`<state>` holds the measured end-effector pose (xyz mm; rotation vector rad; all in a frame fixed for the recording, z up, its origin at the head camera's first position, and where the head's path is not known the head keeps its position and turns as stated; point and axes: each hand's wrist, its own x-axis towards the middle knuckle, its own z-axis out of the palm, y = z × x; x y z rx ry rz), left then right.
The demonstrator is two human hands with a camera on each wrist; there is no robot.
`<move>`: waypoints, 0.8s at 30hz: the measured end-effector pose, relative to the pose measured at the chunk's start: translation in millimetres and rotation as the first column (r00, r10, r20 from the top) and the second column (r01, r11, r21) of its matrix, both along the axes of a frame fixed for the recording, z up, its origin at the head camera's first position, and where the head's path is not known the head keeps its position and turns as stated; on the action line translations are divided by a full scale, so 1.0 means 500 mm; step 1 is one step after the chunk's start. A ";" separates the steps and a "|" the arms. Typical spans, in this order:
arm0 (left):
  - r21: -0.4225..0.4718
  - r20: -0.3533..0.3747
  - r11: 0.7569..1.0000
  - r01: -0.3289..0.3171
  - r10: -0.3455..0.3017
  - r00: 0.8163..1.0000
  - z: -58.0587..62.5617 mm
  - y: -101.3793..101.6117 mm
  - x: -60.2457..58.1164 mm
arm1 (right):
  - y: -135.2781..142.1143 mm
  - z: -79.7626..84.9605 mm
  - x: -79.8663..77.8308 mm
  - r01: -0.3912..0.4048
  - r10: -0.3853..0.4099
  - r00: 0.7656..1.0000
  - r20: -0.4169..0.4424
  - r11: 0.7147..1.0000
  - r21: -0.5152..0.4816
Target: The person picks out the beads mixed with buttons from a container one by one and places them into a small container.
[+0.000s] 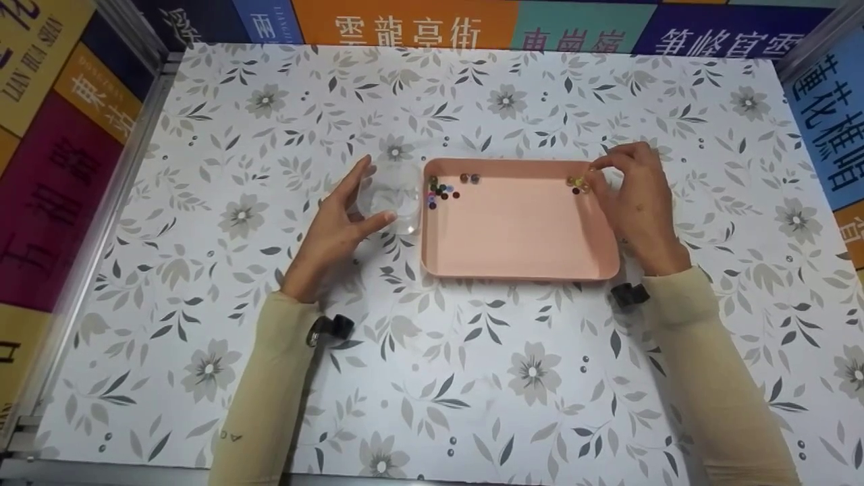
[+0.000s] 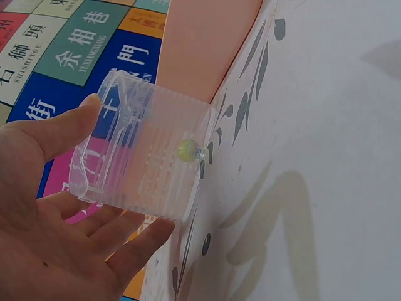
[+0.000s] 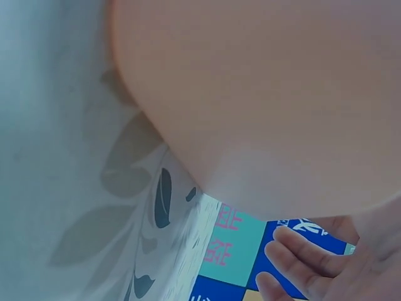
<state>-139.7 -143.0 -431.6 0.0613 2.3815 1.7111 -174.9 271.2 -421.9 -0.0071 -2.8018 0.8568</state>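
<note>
My left hand [image 1: 337, 219] is around a small clear ribbed plastic cup [image 2: 141, 147], its thumb at the rim and its fingers along the opposite side. Inside the cup lies a yellow-green marble [image 2: 187, 150]. The cup stands just left of a shallow pink tray [image 1: 520, 270]. My right hand [image 1: 638, 196] reaches over the tray's far right corner, with thumb and forefinger bent close together above some yellowish marbles [image 1: 572, 181] and a dark one. I cannot tell whether a marble is between these fingertips; in the right wrist view the tray's wall [image 3: 250, 125] hides them.
Several dark, blue and pink marbles [image 1: 442, 192] cluster in the tray's far left corner, with two more [image 1: 470, 179] along its back wall. A white table [image 1: 472, 418] with a leaf and flower print lies beneath. Colourful panels with Chinese lettering [image 1: 408, 27] border it.
</note>
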 end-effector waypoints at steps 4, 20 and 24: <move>-0.010 -0.017 1.000 -0.005 0.005 1.000 -0.027 -0.005 -0.011 | -0.003 0.001 0.000 -0.015 0.015 1.000 -0.024 1.000 -0.012; 0.010 -0.029 1.000 0.000 0.000 1.000 -0.034 -0.007 -0.012 | -0.017 -0.001 -0.007 -0.099 0.088 0.987 -0.134 0.992 -0.074; 0.027 -0.017 1.000 0.000 0.000 1.000 -0.034 -0.007 -0.012 | -0.022 -0.001 -0.006 -0.109 0.097 0.985 -0.145 0.991 -0.074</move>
